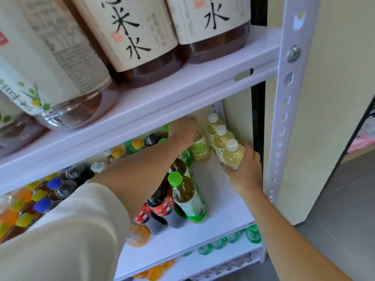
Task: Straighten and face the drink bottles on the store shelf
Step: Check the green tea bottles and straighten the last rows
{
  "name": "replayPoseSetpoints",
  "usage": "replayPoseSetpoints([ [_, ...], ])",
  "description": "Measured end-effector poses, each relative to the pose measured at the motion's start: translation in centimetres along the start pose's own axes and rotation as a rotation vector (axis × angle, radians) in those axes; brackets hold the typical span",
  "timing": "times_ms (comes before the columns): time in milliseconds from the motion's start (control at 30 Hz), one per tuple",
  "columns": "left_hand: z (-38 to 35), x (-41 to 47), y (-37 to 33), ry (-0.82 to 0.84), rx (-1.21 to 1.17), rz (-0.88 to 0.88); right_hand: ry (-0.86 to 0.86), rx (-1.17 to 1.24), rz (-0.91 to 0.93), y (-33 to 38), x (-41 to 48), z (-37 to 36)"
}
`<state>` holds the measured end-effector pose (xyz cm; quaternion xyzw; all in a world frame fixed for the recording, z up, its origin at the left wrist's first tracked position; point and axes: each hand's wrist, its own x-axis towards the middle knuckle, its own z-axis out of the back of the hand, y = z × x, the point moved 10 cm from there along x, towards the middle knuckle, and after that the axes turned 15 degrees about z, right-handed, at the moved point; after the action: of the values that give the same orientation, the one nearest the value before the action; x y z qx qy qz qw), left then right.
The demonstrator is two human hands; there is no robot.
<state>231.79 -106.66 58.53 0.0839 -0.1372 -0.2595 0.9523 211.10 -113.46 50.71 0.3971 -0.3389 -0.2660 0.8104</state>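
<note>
At the left of the shelf (225,199), the packed bottles (43,204) with yellow and blue caps stand close in rows. The cream sleeve (81,224) passes over them, probably because the bottles wanting attention stand farther back and to the right. The cola bottles (162,209) and a green-capped bottle (188,199) stand near the front edge, just beside the forearm. The left hand (183,132) reaches deep under the upper board (162,102), fingers curled down over the top of a green-label bottle (199,148). That grip from above suits turning or sliding it in a tight spot. To the right, the white-capped bottles (221,136) line the side wall. The right hand (246,171) wraps its fingers round the lower body of the front bottle (233,155) of that line, apparently to square it with its neighbours or turn its label outward.
</note>
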Motion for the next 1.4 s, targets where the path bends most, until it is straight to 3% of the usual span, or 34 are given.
replayPoseSetpoints([
  [267,0.4,0.1,-0.2,0.038,0.067,-0.05,0.074,0.036,-0.001,-0.2,-1.0,-1.5],
  [500,1.0,-0.2,3.0,0.192,0.017,-0.005,0.173,0.039,-0.002,0.6,-1.9,-1.4],
  [567,1.2,-1.0,3.9,0.182,0.0,-0.012,0.137,-0.063,0.099,3.0,-2.4,-0.3],
  [667,3.6,-2.0,3.3,0.009,-0.067,-0.063,-0.051,-0.068,0.373,8.5,-4.6,2.4],
  [700,3.9,-2.4,3.0,0.012,-0.063,-0.075,-0.036,0.03,0.409,9.7,-5.7,2.4],
  [800,2.5,-3.7,3.2,0.161,0.17,-0.088,0.261,0.323,0.337,11.1,-8.6,-1.4],
  [900,1.7,-4.4,5.0,0.269,0.291,-0.084,0.378,0.307,0.358,11.4,-10.3,-4.6],
  [1000,1.4,-4.5,5.9,0.34,0.159,-0.087,0.335,0.261,0.344,10.8,-10.1,-5.5],
  [1400,2.5,-5.1,6.1,0.208,-0.115,-0.049,0.294,0.194,0.346,9.0,-9.7,-5.5],
])
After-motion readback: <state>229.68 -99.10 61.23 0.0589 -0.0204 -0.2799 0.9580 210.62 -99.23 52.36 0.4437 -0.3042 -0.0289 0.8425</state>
